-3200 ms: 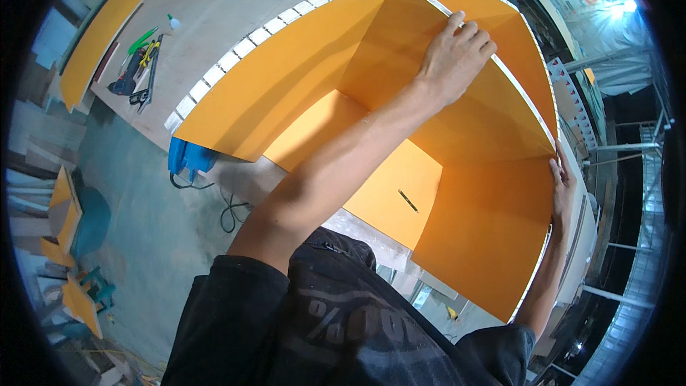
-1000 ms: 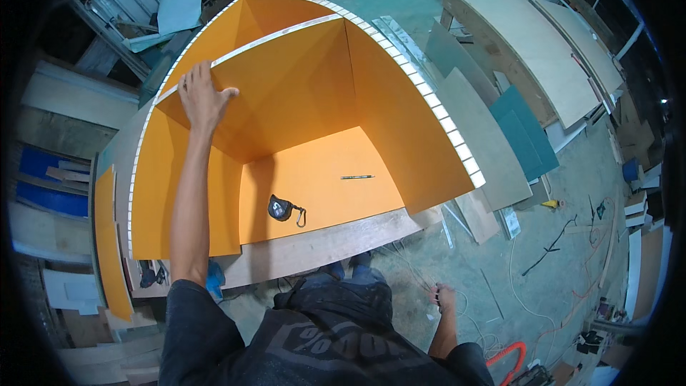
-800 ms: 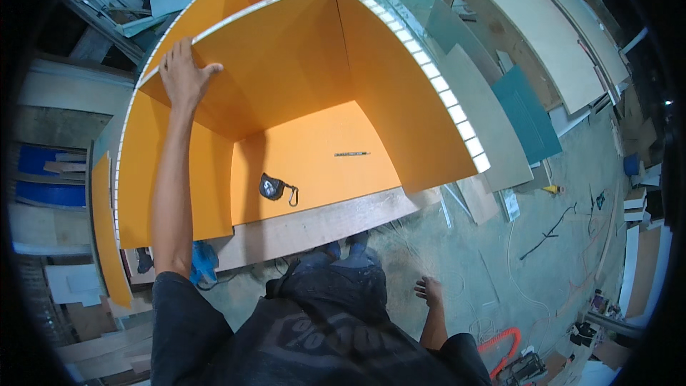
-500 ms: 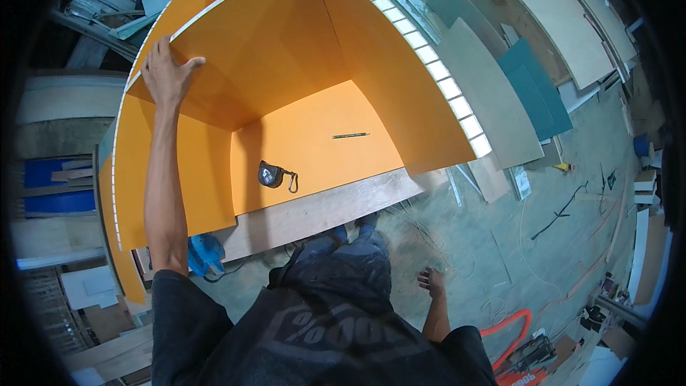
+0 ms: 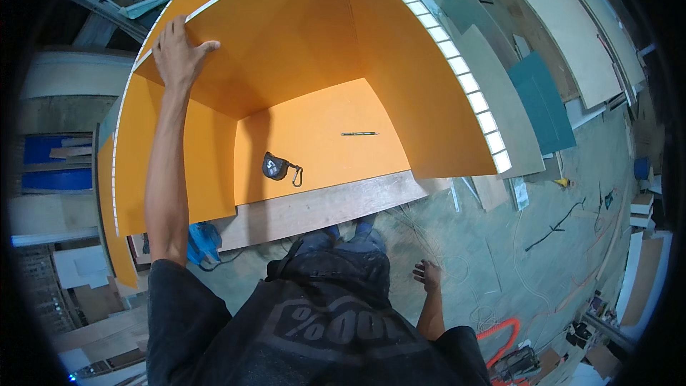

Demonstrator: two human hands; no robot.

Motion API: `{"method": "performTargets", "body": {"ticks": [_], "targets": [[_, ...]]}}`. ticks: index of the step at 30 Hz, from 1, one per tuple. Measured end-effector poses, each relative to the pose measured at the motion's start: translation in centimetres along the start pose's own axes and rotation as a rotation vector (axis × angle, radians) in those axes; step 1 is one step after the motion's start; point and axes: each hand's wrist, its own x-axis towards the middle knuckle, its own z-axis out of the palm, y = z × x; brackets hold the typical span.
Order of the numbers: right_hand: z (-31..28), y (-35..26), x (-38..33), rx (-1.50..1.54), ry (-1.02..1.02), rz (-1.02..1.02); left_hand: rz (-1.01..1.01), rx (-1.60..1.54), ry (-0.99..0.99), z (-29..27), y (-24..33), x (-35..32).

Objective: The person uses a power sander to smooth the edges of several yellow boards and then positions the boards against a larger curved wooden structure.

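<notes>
My left hand (image 5: 177, 50) rests with spread fingers on the top edge of the left wall of a large orange cabinet box (image 5: 400, 86), which stands open toward me. On its orange bottom panel lie a black tape measure (image 5: 275, 166) and a thin pencil (image 5: 359, 133). My right hand (image 5: 427, 275) hangs by my side with fingers loosely apart and holds nothing. I stand at the box's front, my feet near the bare plywood strip (image 5: 321, 207) along its lower edge.
A blue power tool (image 5: 202, 243) with a cable lies on the floor at the box's left foot. Wooden and teal boards (image 5: 543, 93) are stacked on the floor to the right. An orange hose (image 5: 500, 332) and cables lie at the lower right.
The view has swung from the box's right side to its front. My right hand has left the panel edge and dropped to my side; my left hand stays on the left wall's top.
</notes>
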Motion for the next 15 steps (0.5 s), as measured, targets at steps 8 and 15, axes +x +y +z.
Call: {"method": "performTargets", "body": {"ticks": [8,15], "targets": [[0.6,-2.0,-0.4,-0.068,-0.025,-0.001,-0.002,0.007,-0.023,-0.3,-0.3,0.2],[0.1,-2.7,0.3,-0.071,-0.037,-0.103,-0.028,-0.054,-0.023,-1.1,0.2,-0.1]]}}
